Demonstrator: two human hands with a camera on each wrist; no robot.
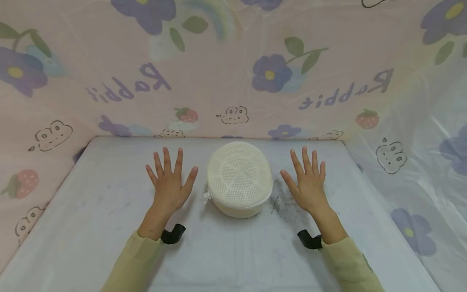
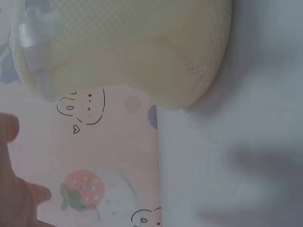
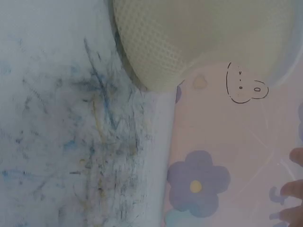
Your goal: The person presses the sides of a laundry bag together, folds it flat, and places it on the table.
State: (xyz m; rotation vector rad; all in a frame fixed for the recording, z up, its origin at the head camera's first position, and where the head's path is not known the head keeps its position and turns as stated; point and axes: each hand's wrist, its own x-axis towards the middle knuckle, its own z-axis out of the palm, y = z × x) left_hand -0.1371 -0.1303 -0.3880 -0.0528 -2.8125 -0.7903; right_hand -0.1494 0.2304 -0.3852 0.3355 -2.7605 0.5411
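A cream mesh laundry wash bag (image 1: 238, 174), round and drum-shaped with a zip around its top edge, stands on the white table between my two hands. Its white zip pull (image 1: 206, 196) hangs at the left side. To the left of the bag, my left hand (image 1: 170, 187) is spread with straight fingers, apart from it. On the other side, my right hand (image 1: 308, 185) is likewise spread and holds nothing. Both wrist views show the bag's mesh side (image 2: 189, 61) close up, with only fingertips of each hand at the frame edge.
The white table (image 1: 91, 211) has dark smudges (image 1: 282, 202) right of the bag. A printed pink sheet (image 1: 219, 81) with flowers, strawberries and rabbits hangs behind and around it. A black curved piece (image 1: 173, 234) sits at the left wrist, another (image 1: 309, 239) at the right.
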